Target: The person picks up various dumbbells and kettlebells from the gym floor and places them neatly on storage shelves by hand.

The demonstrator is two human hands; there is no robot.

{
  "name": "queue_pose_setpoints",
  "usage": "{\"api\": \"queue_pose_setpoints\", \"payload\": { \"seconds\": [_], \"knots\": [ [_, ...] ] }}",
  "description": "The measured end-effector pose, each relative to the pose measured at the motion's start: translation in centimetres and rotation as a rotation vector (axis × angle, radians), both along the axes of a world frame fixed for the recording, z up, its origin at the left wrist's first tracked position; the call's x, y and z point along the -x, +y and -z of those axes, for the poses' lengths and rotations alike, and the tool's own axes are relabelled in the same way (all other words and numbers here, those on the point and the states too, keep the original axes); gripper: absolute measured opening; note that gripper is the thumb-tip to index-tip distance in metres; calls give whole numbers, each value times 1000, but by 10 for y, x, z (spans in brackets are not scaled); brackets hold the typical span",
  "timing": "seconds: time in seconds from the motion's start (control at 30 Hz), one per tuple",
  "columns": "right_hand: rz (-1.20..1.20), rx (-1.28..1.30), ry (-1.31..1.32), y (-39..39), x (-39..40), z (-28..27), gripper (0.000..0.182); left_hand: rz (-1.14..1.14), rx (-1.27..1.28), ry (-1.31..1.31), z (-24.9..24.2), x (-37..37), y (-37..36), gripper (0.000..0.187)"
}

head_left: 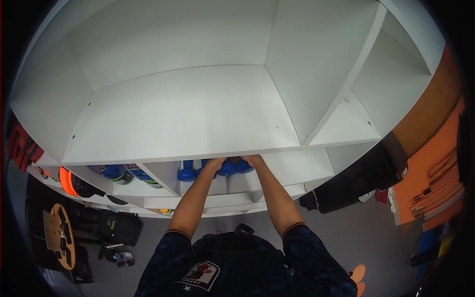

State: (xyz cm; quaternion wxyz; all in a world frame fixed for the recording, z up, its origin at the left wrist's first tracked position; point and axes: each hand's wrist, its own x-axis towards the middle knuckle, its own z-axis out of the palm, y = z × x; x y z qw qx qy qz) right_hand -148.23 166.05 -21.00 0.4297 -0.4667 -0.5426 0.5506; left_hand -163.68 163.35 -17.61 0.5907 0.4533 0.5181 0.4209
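Several blue dumbbells stand side by side in a lower compartment of the white shelf unit [188,116]. My left hand [216,162] reaches in under the shelf edge, its fingers curled inward at a blue dumbbell [227,169]. Mirroring it, my right hand [253,159] curls round the top of the neighbouring blue dumbbell [243,167]. The shelf edge hides most of the fingertips and the dumbbells' far ends. To the left of my left hand, another blue dumbbell [186,173] stands near the compartment's divider.
Blue-and-green containers [118,174] and an orange ring-shaped item [68,181] occupy compartments on the left. Red gloves [22,147] lie at the far left. A black case [358,173] stands right of the shelf. Bottles [123,258] and a black bag [118,227] are on the floor.
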Motion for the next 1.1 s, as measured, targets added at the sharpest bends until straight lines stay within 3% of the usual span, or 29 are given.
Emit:
{"api": "queue_pose_setpoints", "payload": {
  "seconds": [0.1, 0.17, 0.27, 0.33, 0.4, 0.47, 0.57, 0.67, 0.7, 0.73, 0.8, 0.87, 0.97, 1.1],
  "knots": [
    [-48, 73, -54, -8, -3, -21, 22, -57, -13, 5, 12, 1, 5, 61],
    [-33, -71, 25, -15, -8, -13, 31, -84, 11, -86, 17, 3, 3, 63],
    [76, -161, 104, -23, -4, -12, 48, -236, 8, -438, 83, 16, 29, 68],
    [169, -316, 82, -26, 1, -4, 57, -178, 18, -230, 72, 16, 28, 71],
    [204, -413, -123, -27, 6, -18, 57, -93, 57, 28, 19, 8, 8, 71],
    [234, -340, -300, -27, 6, -39, 54, -58, 34, 143, -18, -1, -11, 72],
    [261, -203, -484, -14, 4, -24, 51, -72, -108, 233, -49, -7, -26, 67],
    [179, -59, -396, -60, -15, -51, 50, -91, -201, 228, -51, -7, -29, 68],
    [165, -2, -309, -80, -22, -60, 50, -87, -237, 329, -59, -7, -31, 67],
    [150, -121, -337, -94, -28, -52, 49, -79, -280, 425, -60, -7, -31, 66],
    [161, -233, -257, -132, -35, -42, 50, -174, -599, 667, -5, 10, -3, 61],
    [188, -215, -149, -174, -39, -43, 54, -221, -747, 977, -1, 14, -12, 57],
    [156, -132, -126, -221, -54, -35, 56, -346, -877, 1036, -31, -16, -50, 49],
    [171, 23, -110, -276, -64, -41, 55, -50, -1137, 912, -45, -47, -80, 31]
  ]
}}
